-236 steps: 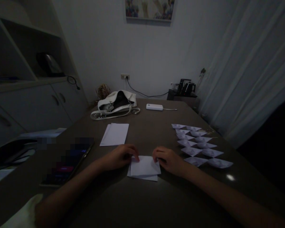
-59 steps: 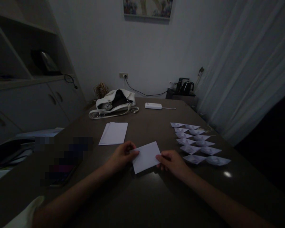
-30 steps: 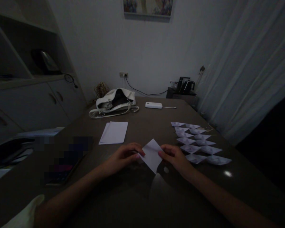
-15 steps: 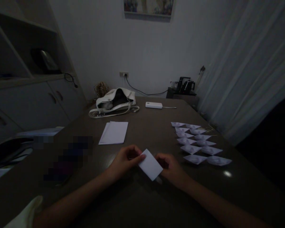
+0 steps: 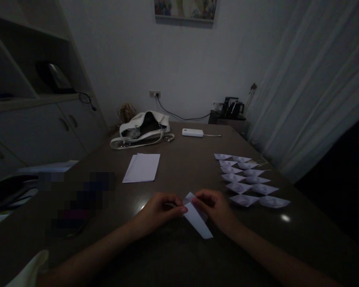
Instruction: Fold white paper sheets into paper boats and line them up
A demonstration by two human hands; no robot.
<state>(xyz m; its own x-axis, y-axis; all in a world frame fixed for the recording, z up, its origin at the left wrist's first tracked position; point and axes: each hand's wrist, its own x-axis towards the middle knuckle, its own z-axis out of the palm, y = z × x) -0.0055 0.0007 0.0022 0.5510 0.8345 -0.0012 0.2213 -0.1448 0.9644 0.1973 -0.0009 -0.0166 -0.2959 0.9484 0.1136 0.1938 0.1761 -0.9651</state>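
Observation:
A folded sheet of white paper [image 5: 199, 223] is held between both hands above the near part of the table. My left hand [image 5: 161, 209] pinches its left edge between thumb and fingers. On the other side, my right hand [image 5: 214, 207] grips the upper part, thumb in front and fingers behind, partly hidden. One flap of the paper slants down towards me. To the right, folded paper boats [image 5: 242, 200] stand in two rows. A stack of white paper [image 5: 142, 168] lies flat beyond my left hand.
On the dark table [image 5: 179, 259], a white handbag [image 5: 146, 126] and a white power bank [image 5: 192, 132] with a short cable are at the far end. A blurred-out dark object is at left. A black kettle [image 5: 235, 108] stands on a side stand behind.
The paper has turned from a flat face to a narrower, slanted shape with a flap opened. My right hand has moved up onto its upper part; my left hand has shifted slightly right.

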